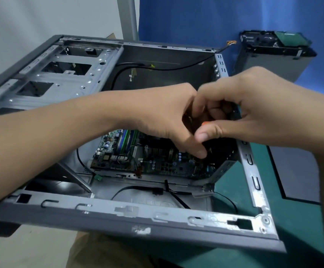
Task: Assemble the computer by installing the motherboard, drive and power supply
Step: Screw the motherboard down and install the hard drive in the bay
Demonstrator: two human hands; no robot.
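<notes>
Fingers (214,110) of the right hand (258,105) are curling against the thumb, pinching an orange-tipped part (204,123), likely to seat it. The left hand (163,117) is reaching down beside it; whether it is gripping anything, I cannot tell. Both are working over the motherboard (138,157), which is lying inside the case (138,215) toward its right edge. The drive (287,38) and power supply (269,64) are sitting outside, beyond the far right corner.
</notes>
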